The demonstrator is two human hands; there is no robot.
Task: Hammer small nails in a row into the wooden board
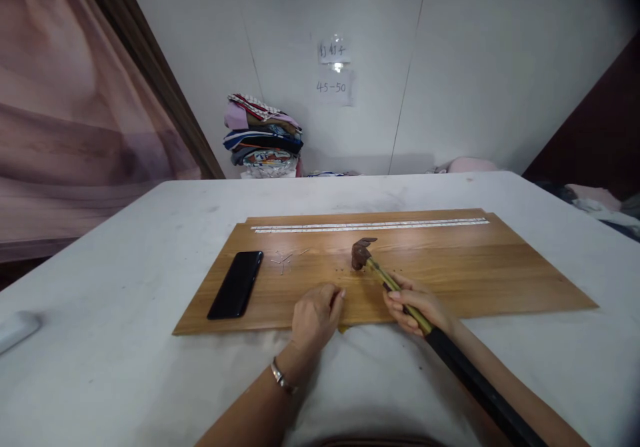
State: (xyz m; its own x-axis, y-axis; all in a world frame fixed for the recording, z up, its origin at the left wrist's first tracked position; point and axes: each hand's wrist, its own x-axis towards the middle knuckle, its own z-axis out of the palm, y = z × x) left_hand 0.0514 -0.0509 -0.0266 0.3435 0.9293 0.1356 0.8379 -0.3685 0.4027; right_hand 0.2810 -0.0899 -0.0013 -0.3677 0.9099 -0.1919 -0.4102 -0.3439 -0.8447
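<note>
A claw hammer (361, 253) with a rusty brown head and a yellow and black handle is in my right hand (413, 305). My fingers wrap round the handle well up toward the head, which is low over the middle of the wooden board (450, 267). I cannot tell if the head touches the board. My left hand (316, 313) rests at the board's near edge, fingers curled under; whatever they hold, if anything, is hidden. Small dark specks (345, 270) dot the wood by the hammer head. Several thin nails (283, 260) lie loose to the left.
A black phone (236, 285) lies on the board's left side. Two white marked strips (370, 225) run along its far edge. The board sits on a white-covered table (125, 267). Folded clothes (265, 133) are stacked at the back by the wall. A pink curtain (75, 87) hangs left.
</note>
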